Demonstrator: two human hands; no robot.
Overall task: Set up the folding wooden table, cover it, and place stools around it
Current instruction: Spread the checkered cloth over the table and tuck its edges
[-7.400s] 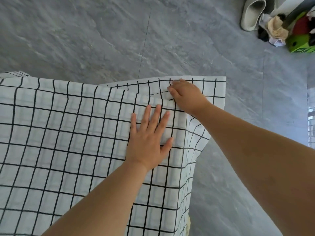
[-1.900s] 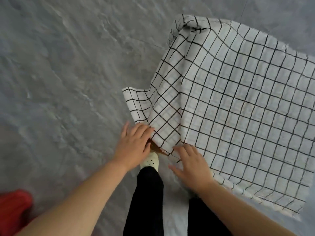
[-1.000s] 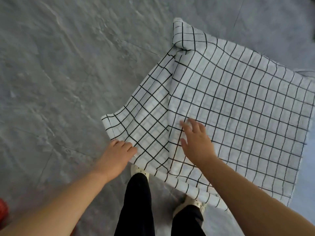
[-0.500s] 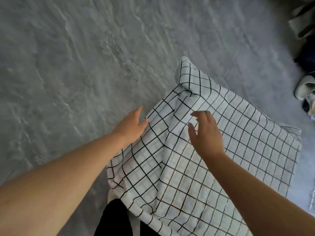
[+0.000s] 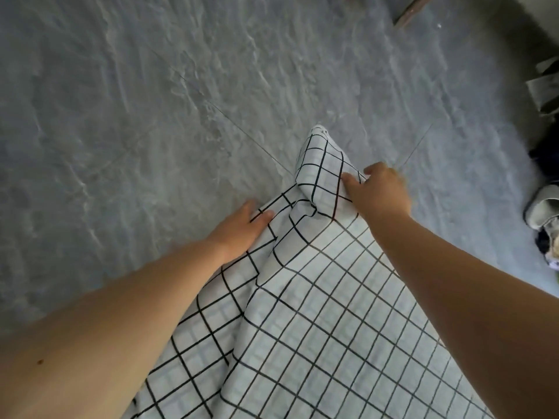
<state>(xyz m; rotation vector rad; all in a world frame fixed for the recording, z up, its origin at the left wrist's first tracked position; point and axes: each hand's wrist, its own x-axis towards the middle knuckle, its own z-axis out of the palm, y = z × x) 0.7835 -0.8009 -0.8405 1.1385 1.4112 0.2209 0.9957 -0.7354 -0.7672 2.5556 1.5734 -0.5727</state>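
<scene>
You had a white tablecloth [image 5: 317, 313] ruled with a grid of thin black lines, and inside each square ran a fainter check in pale blue-grey. The floor [image 5: 151, 116] to the left and on the far side of it was grey, mottled with paler whitish veins and crossed by hairline dark joints. At the right edge you had a pale grey slipper [image 5: 541, 210] with a dark rim, a near-black shape [image 5: 544, 158] just beyond it, and at the far right a brown wooden strip [image 5: 411, 10].
</scene>
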